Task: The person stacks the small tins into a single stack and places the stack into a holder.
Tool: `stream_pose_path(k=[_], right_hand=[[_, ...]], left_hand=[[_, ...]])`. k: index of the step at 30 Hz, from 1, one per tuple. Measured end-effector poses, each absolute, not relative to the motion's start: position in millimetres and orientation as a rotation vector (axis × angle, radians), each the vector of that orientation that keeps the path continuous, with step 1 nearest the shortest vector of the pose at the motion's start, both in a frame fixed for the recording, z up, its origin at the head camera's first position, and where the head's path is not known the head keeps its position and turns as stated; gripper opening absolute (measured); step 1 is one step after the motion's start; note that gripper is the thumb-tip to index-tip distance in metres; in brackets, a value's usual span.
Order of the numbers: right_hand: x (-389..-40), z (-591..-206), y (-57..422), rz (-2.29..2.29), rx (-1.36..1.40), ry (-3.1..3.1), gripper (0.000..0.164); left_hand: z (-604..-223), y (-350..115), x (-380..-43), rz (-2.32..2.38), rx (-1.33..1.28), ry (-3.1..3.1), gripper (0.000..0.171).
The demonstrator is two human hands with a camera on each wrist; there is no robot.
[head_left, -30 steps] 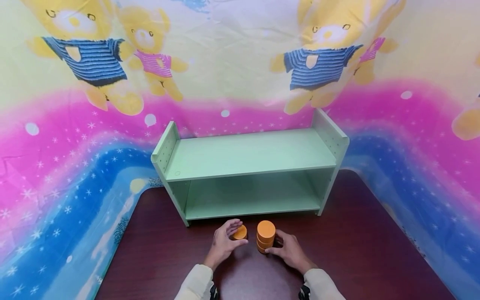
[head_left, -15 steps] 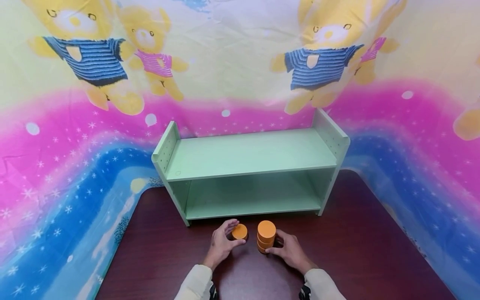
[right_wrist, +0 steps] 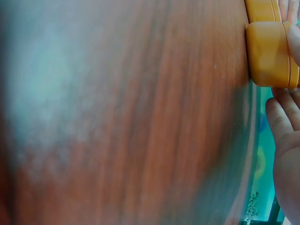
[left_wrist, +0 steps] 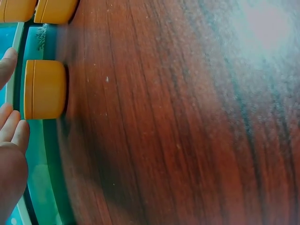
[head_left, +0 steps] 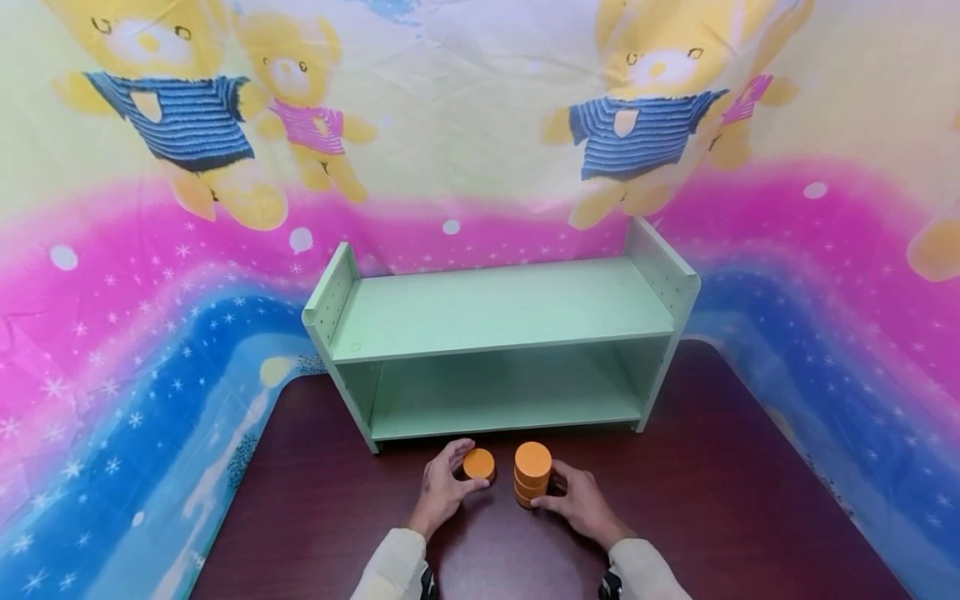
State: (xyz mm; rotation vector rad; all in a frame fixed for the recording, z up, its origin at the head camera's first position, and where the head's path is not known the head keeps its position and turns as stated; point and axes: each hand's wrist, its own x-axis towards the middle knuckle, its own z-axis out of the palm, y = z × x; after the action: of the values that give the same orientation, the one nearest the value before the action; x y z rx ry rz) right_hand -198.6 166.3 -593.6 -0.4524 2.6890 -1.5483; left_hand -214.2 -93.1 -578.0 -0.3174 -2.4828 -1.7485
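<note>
A single low orange round jar with a lid sits on the table. My left hand is spread around its left side, thumb at the front and fingers behind; the left wrist view shows thumb and fingers apart from the orange jar. Just to the right stands an upright stack of two matching orange jars. My right hand grips the lower jar of the stack from the right. In the right wrist view its thumb overlaps the lower jar, with fingers below.
Behind the jars stands a pale green two-tier shelf, its front edge close past them. Dark red-brown wood makes up the tabletop. A bear-print cloth hangs behind and along both sides.
My left fingers have drawn slightly left and loosened from the single jar, leaving more of its top in sight. The right hand and the stack stay in place.
</note>
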Motion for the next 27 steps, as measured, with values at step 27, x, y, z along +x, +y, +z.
stream_pose_path(k=[27], right_hand=[[-200.0, -592.9, 166.4, -1.563, -0.424, 2.653, 0.06]], left_hand=[[-585.9, -94.0, -216.7, -1.764, -0.257, -2.52, 0.067]])
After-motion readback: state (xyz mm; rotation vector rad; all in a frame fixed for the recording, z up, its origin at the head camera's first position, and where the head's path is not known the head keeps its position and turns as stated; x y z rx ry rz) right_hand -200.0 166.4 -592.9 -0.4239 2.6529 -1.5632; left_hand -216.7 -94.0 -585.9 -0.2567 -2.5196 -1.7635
